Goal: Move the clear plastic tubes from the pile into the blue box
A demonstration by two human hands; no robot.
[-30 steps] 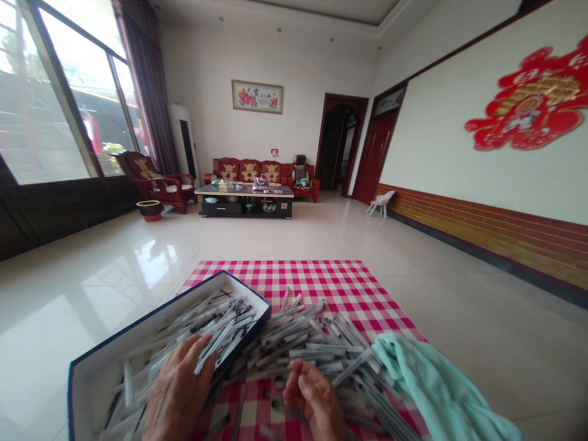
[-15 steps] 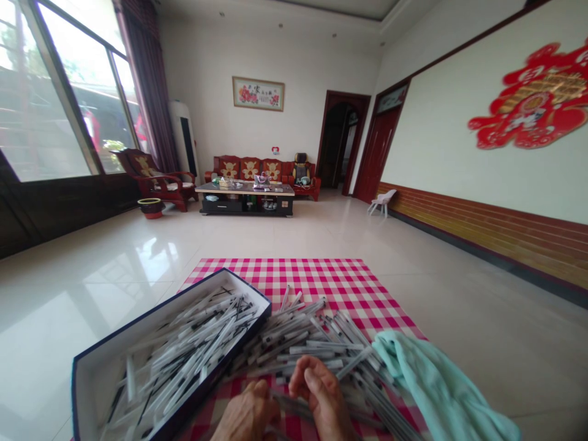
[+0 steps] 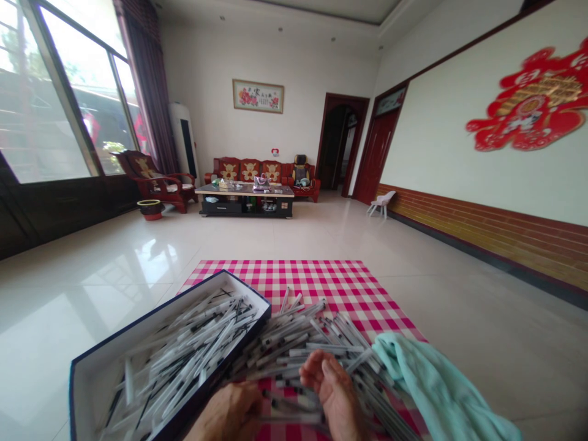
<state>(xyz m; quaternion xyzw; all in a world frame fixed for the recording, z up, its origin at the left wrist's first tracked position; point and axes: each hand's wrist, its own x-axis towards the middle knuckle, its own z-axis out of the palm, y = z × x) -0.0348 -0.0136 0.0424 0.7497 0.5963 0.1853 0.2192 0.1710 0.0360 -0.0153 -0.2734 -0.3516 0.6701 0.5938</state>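
Left hand [image 3: 232, 413]: at the box's near edge, fingers curled; too blurred to tell whether they grip a pen.
Right hand [image 3: 333, 392]: palm up, fingers loosely open, now further from the left hand.
Clear pens [image 3: 298, 349]: heaped on the pink gingham cloth [image 3: 316, 285] between the hands, more inside the navy-edged white box [image 3: 87, 392].
Mint towel [image 3: 436, 392]: right of the pens, touching them.

The framed picture's [image 3: 258, 96] characters are unreadably small.
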